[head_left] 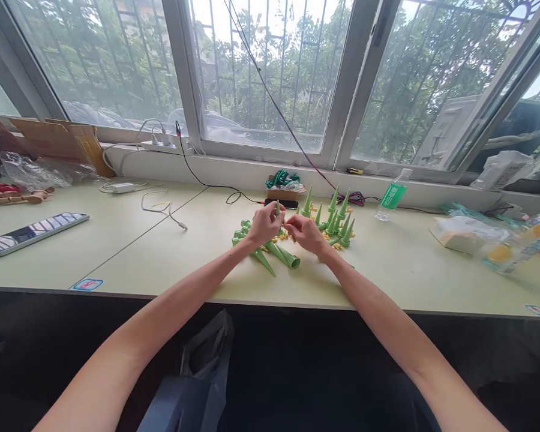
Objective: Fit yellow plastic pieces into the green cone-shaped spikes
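My left hand (266, 225) is closed around a green plastic spike (278, 207), whose tip sticks up above the fingers. Right beside it, my right hand (306, 233) pinches at the spike's side; what lies between those fingertips is too small to make out. Under and left of my hands lie several loose green cone-shaped spikes (263, 263), one with its ribbed open end (291, 260) turned toward me. To the right, several green spikes (332, 223) stand point up in a cluster. Small yellow plastic pieces (284, 236) are scattered among them.
A dark phone (281, 204) and a small box (284, 191) with green stuff sit behind my hands. At right are a water bottle (392, 195) and plastic bags (522, 240). At left lie a white cable (166, 209) and a tablet-like device (33, 234). The table edge (288, 305) is nearest me.
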The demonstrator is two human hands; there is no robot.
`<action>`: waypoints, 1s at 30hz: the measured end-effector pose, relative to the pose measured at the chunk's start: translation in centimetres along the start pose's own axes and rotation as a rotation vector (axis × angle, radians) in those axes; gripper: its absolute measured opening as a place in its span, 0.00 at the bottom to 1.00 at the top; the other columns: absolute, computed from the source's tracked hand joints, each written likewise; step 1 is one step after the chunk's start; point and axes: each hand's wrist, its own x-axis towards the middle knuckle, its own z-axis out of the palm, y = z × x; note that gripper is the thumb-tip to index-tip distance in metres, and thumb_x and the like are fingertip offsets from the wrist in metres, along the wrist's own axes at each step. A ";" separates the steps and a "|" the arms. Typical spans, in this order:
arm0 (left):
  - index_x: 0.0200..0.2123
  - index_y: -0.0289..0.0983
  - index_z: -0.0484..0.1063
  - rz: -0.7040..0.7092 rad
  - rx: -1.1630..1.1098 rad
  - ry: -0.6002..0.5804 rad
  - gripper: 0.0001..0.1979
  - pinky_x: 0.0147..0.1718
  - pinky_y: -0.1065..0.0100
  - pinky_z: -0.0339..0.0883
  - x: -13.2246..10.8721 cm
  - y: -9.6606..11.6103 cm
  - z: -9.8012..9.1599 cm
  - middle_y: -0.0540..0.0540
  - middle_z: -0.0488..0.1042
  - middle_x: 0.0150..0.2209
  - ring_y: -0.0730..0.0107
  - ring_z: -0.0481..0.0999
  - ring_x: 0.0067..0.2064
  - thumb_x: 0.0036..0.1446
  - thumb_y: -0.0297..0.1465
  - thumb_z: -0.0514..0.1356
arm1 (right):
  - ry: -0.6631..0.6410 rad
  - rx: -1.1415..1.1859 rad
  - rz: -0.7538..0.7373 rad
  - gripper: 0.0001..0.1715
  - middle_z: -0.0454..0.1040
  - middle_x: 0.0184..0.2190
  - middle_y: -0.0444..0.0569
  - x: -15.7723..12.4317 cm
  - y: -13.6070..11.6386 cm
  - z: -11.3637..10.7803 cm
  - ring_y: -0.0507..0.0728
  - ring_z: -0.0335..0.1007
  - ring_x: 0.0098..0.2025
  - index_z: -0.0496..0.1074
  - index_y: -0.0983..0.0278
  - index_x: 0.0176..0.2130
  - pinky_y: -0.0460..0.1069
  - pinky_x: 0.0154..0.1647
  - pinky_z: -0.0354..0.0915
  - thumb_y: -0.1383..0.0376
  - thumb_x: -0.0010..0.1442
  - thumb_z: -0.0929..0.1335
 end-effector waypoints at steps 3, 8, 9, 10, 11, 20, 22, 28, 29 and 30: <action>0.36 0.37 0.72 0.005 -0.002 -0.017 0.07 0.24 0.72 0.55 0.0 0.0 0.0 0.53 0.67 0.22 0.76 0.59 0.22 0.57 0.33 0.58 | -0.034 -0.015 0.017 0.25 0.69 0.17 0.42 0.0 0.1 0.0 0.50 0.62 0.17 0.65 0.62 0.25 0.47 0.26 0.60 0.48 0.65 0.62; 0.36 0.37 0.72 0.003 -0.006 -0.007 0.07 0.23 0.72 0.55 0.0 0.0 0.1 0.53 0.67 0.22 0.75 0.60 0.22 0.57 0.34 0.59 | -0.026 -0.023 0.024 0.29 0.70 0.18 0.44 0.0 -0.1 0.0 0.50 0.63 0.16 0.63 0.62 0.24 0.47 0.25 0.61 0.46 0.67 0.60; 0.36 0.37 0.72 0.000 -0.008 0.000 0.07 0.23 0.72 0.55 0.0 0.0 0.1 0.52 0.68 0.23 0.75 0.60 0.22 0.57 0.34 0.59 | -0.012 -0.020 0.023 0.26 0.71 0.18 0.43 0.0 -0.2 0.0 0.50 0.64 0.17 0.65 0.62 0.27 0.47 0.25 0.61 0.46 0.66 0.61; 0.36 0.37 0.72 -0.003 -0.011 0.007 0.07 0.24 0.71 0.55 0.1 0.0 0.1 0.52 0.69 0.23 0.75 0.60 0.22 0.57 0.33 0.59 | 0.002 -0.013 0.022 0.23 0.71 0.19 0.43 0.0 -0.3 0.0 0.50 0.64 0.17 0.66 0.62 0.30 0.47 0.25 0.60 0.47 0.65 0.63; 0.36 0.37 0.72 -0.005 -0.013 0.014 0.06 0.24 0.71 0.55 0.1 0.0 0.1 0.52 0.69 0.23 0.75 0.60 0.22 0.57 0.33 0.58 | 0.013 -0.001 0.022 0.20 0.72 0.20 0.43 0.0 -0.4 0.0 0.51 0.65 0.18 0.67 0.62 0.33 0.47 0.25 0.61 0.48 0.63 0.65; 0.38 0.37 0.73 -0.008 -0.009 0.004 0.07 0.24 0.71 0.57 0.1 -0.1 0.1 0.52 0.71 0.23 0.75 0.62 0.23 0.57 0.32 0.58 | -0.013 -0.030 0.021 0.19 0.69 0.17 0.42 0.0 -0.1 0.0 0.51 0.64 0.18 0.66 0.62 0.28 0.47 0.26 0.60 0.53 0.64 0.64; 0.38 0.37 0.73 0.000 -0.007 -0.005 0.07 0.24 0.71 0.57 0.0 0.0 0.1 0.52 0.70 0.23 0.75 0.62 0.23 0.57 0.32 0.58 | -0.030 -0.047 0.027 0.24 0.69 0.16 0.43 0.0 0.0 0.0 0.50 0.64 0.17 0.65 0.62 0.25 0.47 0.25 0.60 0.50 0.66 0.62; 0.37 0.37 0.73 0.012 0.003 0.015 0.07 0.25 0.71 0.57 0.0 0.1 0.0 0.53 0.69 0.23 0.75 0.60 0.23 0.58 0.33 0.58 | 0.003 -0.067 0.025 0.25 0.70 0.18 0.43 0.1 -0.2 -0.1 0.51 0.63 0.20 0.66 0.62 0.29 0.47 0.27 0.59 0.45 0.64 0.62; 0.37 0.37 0.73 0.008 -0.002 0.018 0.07 0.25 0.71 0.57 0.0 0.1 0.0 0.52 0.69 0.23 0.75 0.61 0.23 0.58 0.33 0.58 | 0.013 -0.067 0.020 0.23 0.69 0.18 0.42 0.0 -0.3 -0.1 0.51 0.63 0.21 0.67 0.62 0.31 0.46 0.27 0.59 0.46 0.63 0.64; 0.37 0.37 0.72 0.005 -0.007 0.019 0.07 0.25 0.71 0.57 0.0 0.1 0.0 0.52 0.70 0.23 0.75 0.61 0.22 0.58 0.34 0.58 | 0.019 -0.067 0.014 0.21 0.69 0.19 0.42 0.0 -0.4 -0.1 0.51 0.63 0.21 0.67 0.62 0.32 0.46 0.27 0.58 0.47 0.63 0.65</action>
